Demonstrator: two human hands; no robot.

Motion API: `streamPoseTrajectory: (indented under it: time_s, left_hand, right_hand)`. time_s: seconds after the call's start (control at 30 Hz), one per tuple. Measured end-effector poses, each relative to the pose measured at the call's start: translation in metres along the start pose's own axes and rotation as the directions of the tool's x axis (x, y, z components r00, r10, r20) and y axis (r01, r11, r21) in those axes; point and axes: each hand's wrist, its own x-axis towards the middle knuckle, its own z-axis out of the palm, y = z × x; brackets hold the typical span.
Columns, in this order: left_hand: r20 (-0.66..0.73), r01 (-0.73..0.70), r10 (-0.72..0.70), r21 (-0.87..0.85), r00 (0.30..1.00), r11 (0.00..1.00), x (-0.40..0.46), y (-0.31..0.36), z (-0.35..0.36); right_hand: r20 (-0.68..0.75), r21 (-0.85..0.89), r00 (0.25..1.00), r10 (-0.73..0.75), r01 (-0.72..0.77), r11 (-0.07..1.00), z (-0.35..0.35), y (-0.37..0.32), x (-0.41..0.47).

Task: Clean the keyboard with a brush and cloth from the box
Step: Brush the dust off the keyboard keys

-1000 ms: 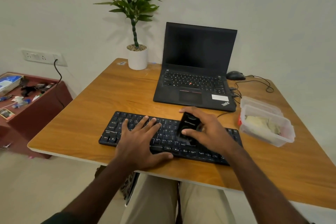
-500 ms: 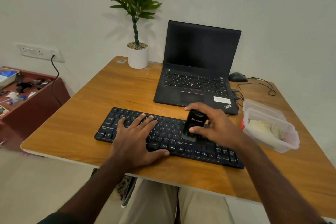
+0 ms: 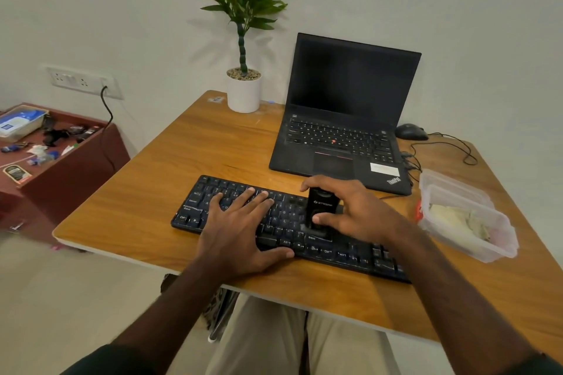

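Observation:
A black keyboard (image 3: pixel 283 222) lies along the near edge of the wooden table (image 3: pixel 189 161). My left hand (image 3: pixel 240 228) rests flat on its left half, fingers spread and straight. My right hand (image 3: pixel 356 210) grips a black brush (image 3: pixel 321 210) from above, thumb on its near face. The brush stands upright with its lower end on the keys near the keyboard's middle. A clear plastic box (image 3: pixel 466 216) at the right holds a pale cloth (image 3: pixel 454 216).
An open black laptop (image 3: pixel 344 131) stands behind the keyboard, with a mouse (image 3: pixel 411 132) and cables to its right. A potted plant (image 3: pixel 243 82) is at the table's far edge. A low red cabinet (image 3: pixel 61 161) with small items stands at the left.
My right hand has carried the brush along the keyboard's middle, ending a little farther from me. My left hand stays flat on the left keys. The camera has tilted.

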Motion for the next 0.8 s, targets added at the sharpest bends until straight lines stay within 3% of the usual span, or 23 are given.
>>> streamPoseTrajectory:
  time_s: [0.13,0.23,0.37,0.43,0.67,0.73,0.8]
  left_hand:
    - [0.001,0.003,-0.003,0.006,1.0,1.0,0.001,0.0,0.001]
    - [-0.002,0.0,0.0,0.003,1.0,1.0,0.001,0.0,0.0]
    - [-0.002,-0.007,0.007,-0.007,1.0,1.0,0.0,0.001,-0.001]
    - [-0.002,-0.002,0.002,-0.011,1.0,1.0,-0.001,0.001,-0.001]
    - [0.001,-0.001,0.001,-0.019,1.0,1.0,-0.001,-0.001,-0.001]
    - [0.007,0.001,-0.001,-0.011,1.0,1.0,-0.001,-0.001,-0.001]
    - [0.009,0.0,0.0,-0.007,1.0,1.0,0.0,-0.001,-0.001]
  right_hand:
    - [0.071,-0.079,0.996,0.06,-0.055,0.995,-0.017,-0.006,0.003]
    - [0.013,-0.067,1.0,-0.011,0.012,0.998,0.002,-0.013,0.008]
    - [-0.171,0.094,0.983,-0.064,0.081,0.992,0.022,-0.015,0.015]
    - [-0.128,0.007,0.988,-0.082,0.083,0.997,0.02,-0.012,0.013]
    - [0.117,-0.095,0.982,0.149,-0.138,0.986,-0.031,0.013,-0.015]
    - [0.08,-0.088,0.98,0.182,-0.175,0.981,-0.042,0.018,-0.025]
    - [-0.047,0.025,0.986,0.162,-0.161,0.987,-0.039,0.022,-0.033]
